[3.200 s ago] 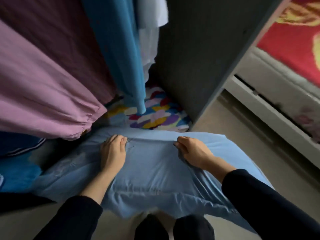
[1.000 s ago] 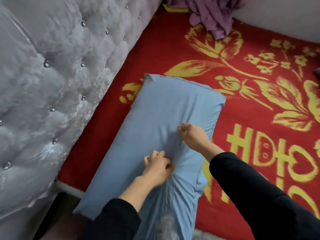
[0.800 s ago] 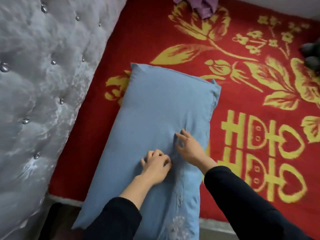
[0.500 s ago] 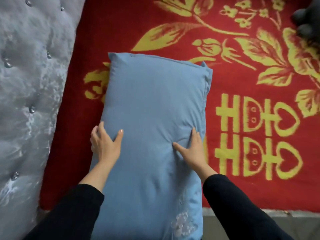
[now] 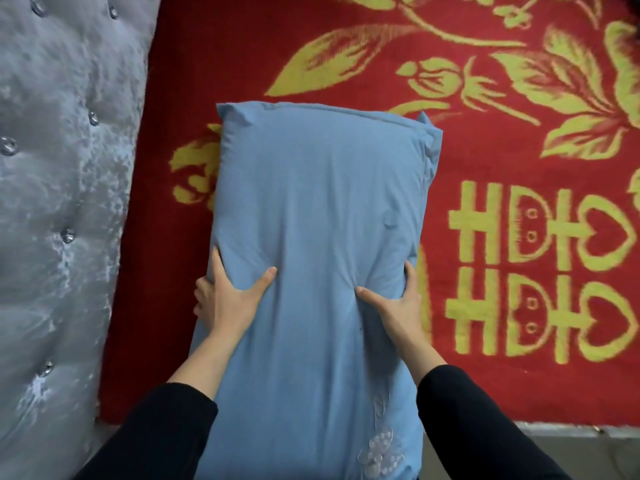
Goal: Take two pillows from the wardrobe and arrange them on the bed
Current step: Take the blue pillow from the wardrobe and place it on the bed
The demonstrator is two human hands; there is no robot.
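A light blue pillow (image 5: 318,209) lies lengthwise on the bed's red blanket with yellow flowers and characters (image 5: 519,237). Its near end hangs over the bed's front edge and has pale embroidery. My left hand (image 5: 228,296) grips the pillow's left edge, thumb on top, fingers curled round the side. My right hand (image 5: 394,303) grips the right edge the same way. Both sleeves are black. Only one pillow is in view.
A grey tufted headboard with crystal buttons (image 5: 59,202) runs along the left, close beside the pillow. The bed's front edge (image 5: 571,433) crosses the lower right, with floor below it.
I carried the pillow from the wardrobe to the bed. My hands moved from its middle to its two sides and now clasp the edges. The pillow has turned straighter, parallel to the headboard.
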